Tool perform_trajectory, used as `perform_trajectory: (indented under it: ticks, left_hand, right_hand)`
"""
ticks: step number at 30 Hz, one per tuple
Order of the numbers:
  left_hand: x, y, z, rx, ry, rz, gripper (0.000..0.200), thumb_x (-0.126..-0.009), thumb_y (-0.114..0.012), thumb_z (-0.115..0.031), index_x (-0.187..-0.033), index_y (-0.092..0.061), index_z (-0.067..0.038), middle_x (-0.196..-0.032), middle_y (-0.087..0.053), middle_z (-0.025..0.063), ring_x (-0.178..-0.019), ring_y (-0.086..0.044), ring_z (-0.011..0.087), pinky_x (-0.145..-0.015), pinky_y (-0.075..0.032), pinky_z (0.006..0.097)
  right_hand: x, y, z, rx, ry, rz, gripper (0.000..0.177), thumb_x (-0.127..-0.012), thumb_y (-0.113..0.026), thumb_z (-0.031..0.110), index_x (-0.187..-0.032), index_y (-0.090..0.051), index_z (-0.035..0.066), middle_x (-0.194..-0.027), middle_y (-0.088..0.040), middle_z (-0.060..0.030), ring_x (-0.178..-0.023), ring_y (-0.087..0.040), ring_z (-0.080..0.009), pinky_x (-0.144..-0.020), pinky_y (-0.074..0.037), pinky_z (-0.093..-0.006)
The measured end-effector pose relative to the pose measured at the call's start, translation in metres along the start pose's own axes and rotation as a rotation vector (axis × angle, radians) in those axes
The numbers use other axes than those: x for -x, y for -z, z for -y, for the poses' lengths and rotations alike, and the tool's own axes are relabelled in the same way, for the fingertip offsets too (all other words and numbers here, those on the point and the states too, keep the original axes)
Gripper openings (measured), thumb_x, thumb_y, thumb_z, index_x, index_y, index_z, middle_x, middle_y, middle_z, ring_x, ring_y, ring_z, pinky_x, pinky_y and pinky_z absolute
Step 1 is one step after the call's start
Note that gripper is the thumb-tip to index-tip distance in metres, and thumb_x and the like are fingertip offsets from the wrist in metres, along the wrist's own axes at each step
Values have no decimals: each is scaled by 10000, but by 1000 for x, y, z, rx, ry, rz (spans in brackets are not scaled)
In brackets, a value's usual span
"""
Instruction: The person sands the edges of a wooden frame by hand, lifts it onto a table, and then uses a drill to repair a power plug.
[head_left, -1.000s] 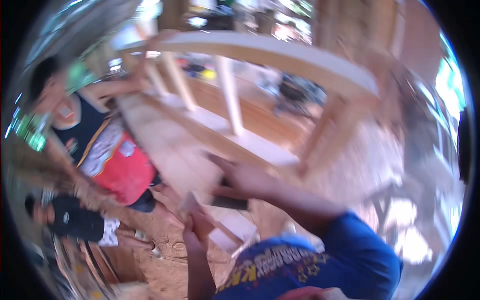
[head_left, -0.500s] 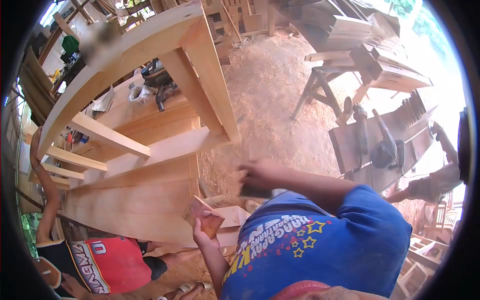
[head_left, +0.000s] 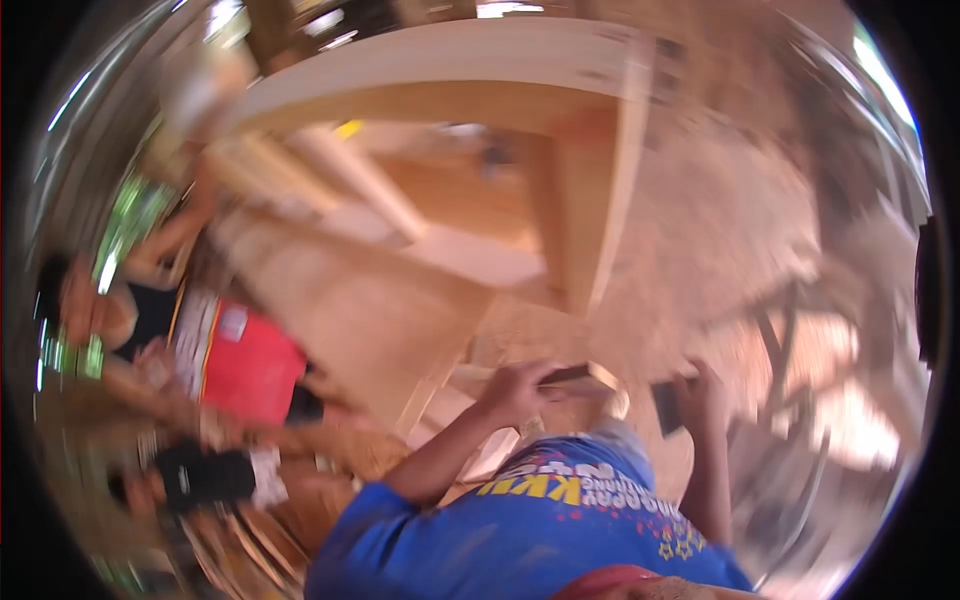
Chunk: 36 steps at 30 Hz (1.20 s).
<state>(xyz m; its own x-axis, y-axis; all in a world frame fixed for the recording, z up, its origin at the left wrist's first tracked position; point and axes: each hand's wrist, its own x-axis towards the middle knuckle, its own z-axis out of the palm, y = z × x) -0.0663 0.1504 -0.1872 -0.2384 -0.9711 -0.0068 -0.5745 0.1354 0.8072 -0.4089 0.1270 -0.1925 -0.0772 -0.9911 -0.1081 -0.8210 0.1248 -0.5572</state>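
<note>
My left hand [head_left: 515, 393] is closed on a small flat wooden piece [head_left: 598, 376], held in front of my blue shirt; blur hides its exact kind. To its right, my right hand [head_left: 706, 393] grips a dark, flat rectangular piece [head_left: 669, 407], which hangs below the fingers. The two hands are apart. Beyond them stands a large pale wooden frame [head_left: 590, 215] with a curved top rail and slats, resting on a wooden bench [head_left: 350, 300].
At the left a person in a red and black shirt [head_left: 245, 360] stands by the bench, one arm raised toward the frame. Another person in dark clothing [head_left: 208, 478] is lower left. Sawdust covers the floor [head_left: 715, 215]. Blurred wooden pieces [head_left: 800, 480] lie at the right.
The view has swung and blurred. My left hand has come up and forward with the wooden piece; my right hand has moved out to the right with the dark piece.
</note>
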Motion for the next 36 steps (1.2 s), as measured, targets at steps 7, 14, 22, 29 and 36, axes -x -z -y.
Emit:
perform_trajectory:
  ticks: [7,14,22,29,36]
  left_hand:
    - [-87,-59,-90,-223,-107,12,274,-816,-761,-197,-1067,-667,-141,-849,-700,127,-818,-703,363,-706,-552,474]
    - [-108,-116,-125,-177,57,-43,399,-837,-768,-218,-1213,-662,-134,-934,-724,142,-829,-719,341,-732,-564,455]
    - [-189,-153,-156,414,567,50,458,-995,-631,-145,-1387,-461,19,-1106,-689,169,-876,-706,239,-749,-599,374]
    - [-328,-236,-50,858,672,-125,436,-968,-673,-168,-1308,-514,54,-1170,-649,181,-979,-692,283,-811,-584,414]
    - [-426,-272,25,621,683,-238,466,-920,-715,-136,-1303,-543,66,-1188,-651,194,-1009,-684,294,-827,-579,418]
  right_hand:
    - [-76,3,-154,74,207,-67,441,-947,-679,320,-1255,-636,8,-1029,-706,-248,-960,-673,-425,-849,-522,-498]
    - [-121,65,-147,90,61,136,515,-922,-678,385,-1311,-626,51,-1116,-715,-226,-1054,-666,-421,-927,-513,-494]
    - [-89,244,-2,-400,1097,-171,534,-818,-720,164,-1332,-665,300,-847,-602,-49,-649,-650,-196,-547,-516,-353]
    - [-96,195,-63,-109,430,-108,378,-896,-698,296,-1243,-643,156,-1024,-654,-132,-789,-686,-345,-630,-561,-438]
    - [-92,156,-140,-81,-55,-284,152,-908,-687,194,-1027,-691,101,-942,-632,-103,-853,-672,-337,-730,-551,-423]
